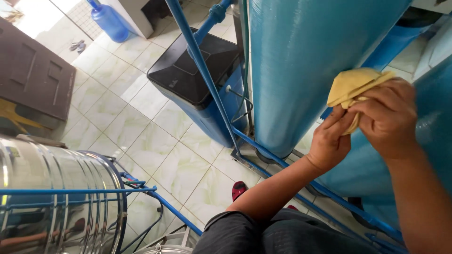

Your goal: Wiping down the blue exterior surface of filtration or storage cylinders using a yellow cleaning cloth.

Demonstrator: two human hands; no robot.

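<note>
Both hands raised together before tall blue tank point(301, 70). Yellow cloth point(351, 84) bunched between them, upper folds sticking out above knuckles, close against tank wall. Right hand point(391, 117) clenched over cloth from above. Left hand point(329, 141) pinching cloth's lower edge from below, fingertips meeting right hand. Steel tank point(52, 188) low left on tiled floor point(155, 155). Black-lidded blue box point(197, 70) beyond blue pipe point(202, 70).

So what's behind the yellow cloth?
Both hands, left and right, bunch the yellow cloth up against tall blue tanks. Blue tank wall shows all around it. The patch right behind the cloth is covered, so it can't be seen.
</note>
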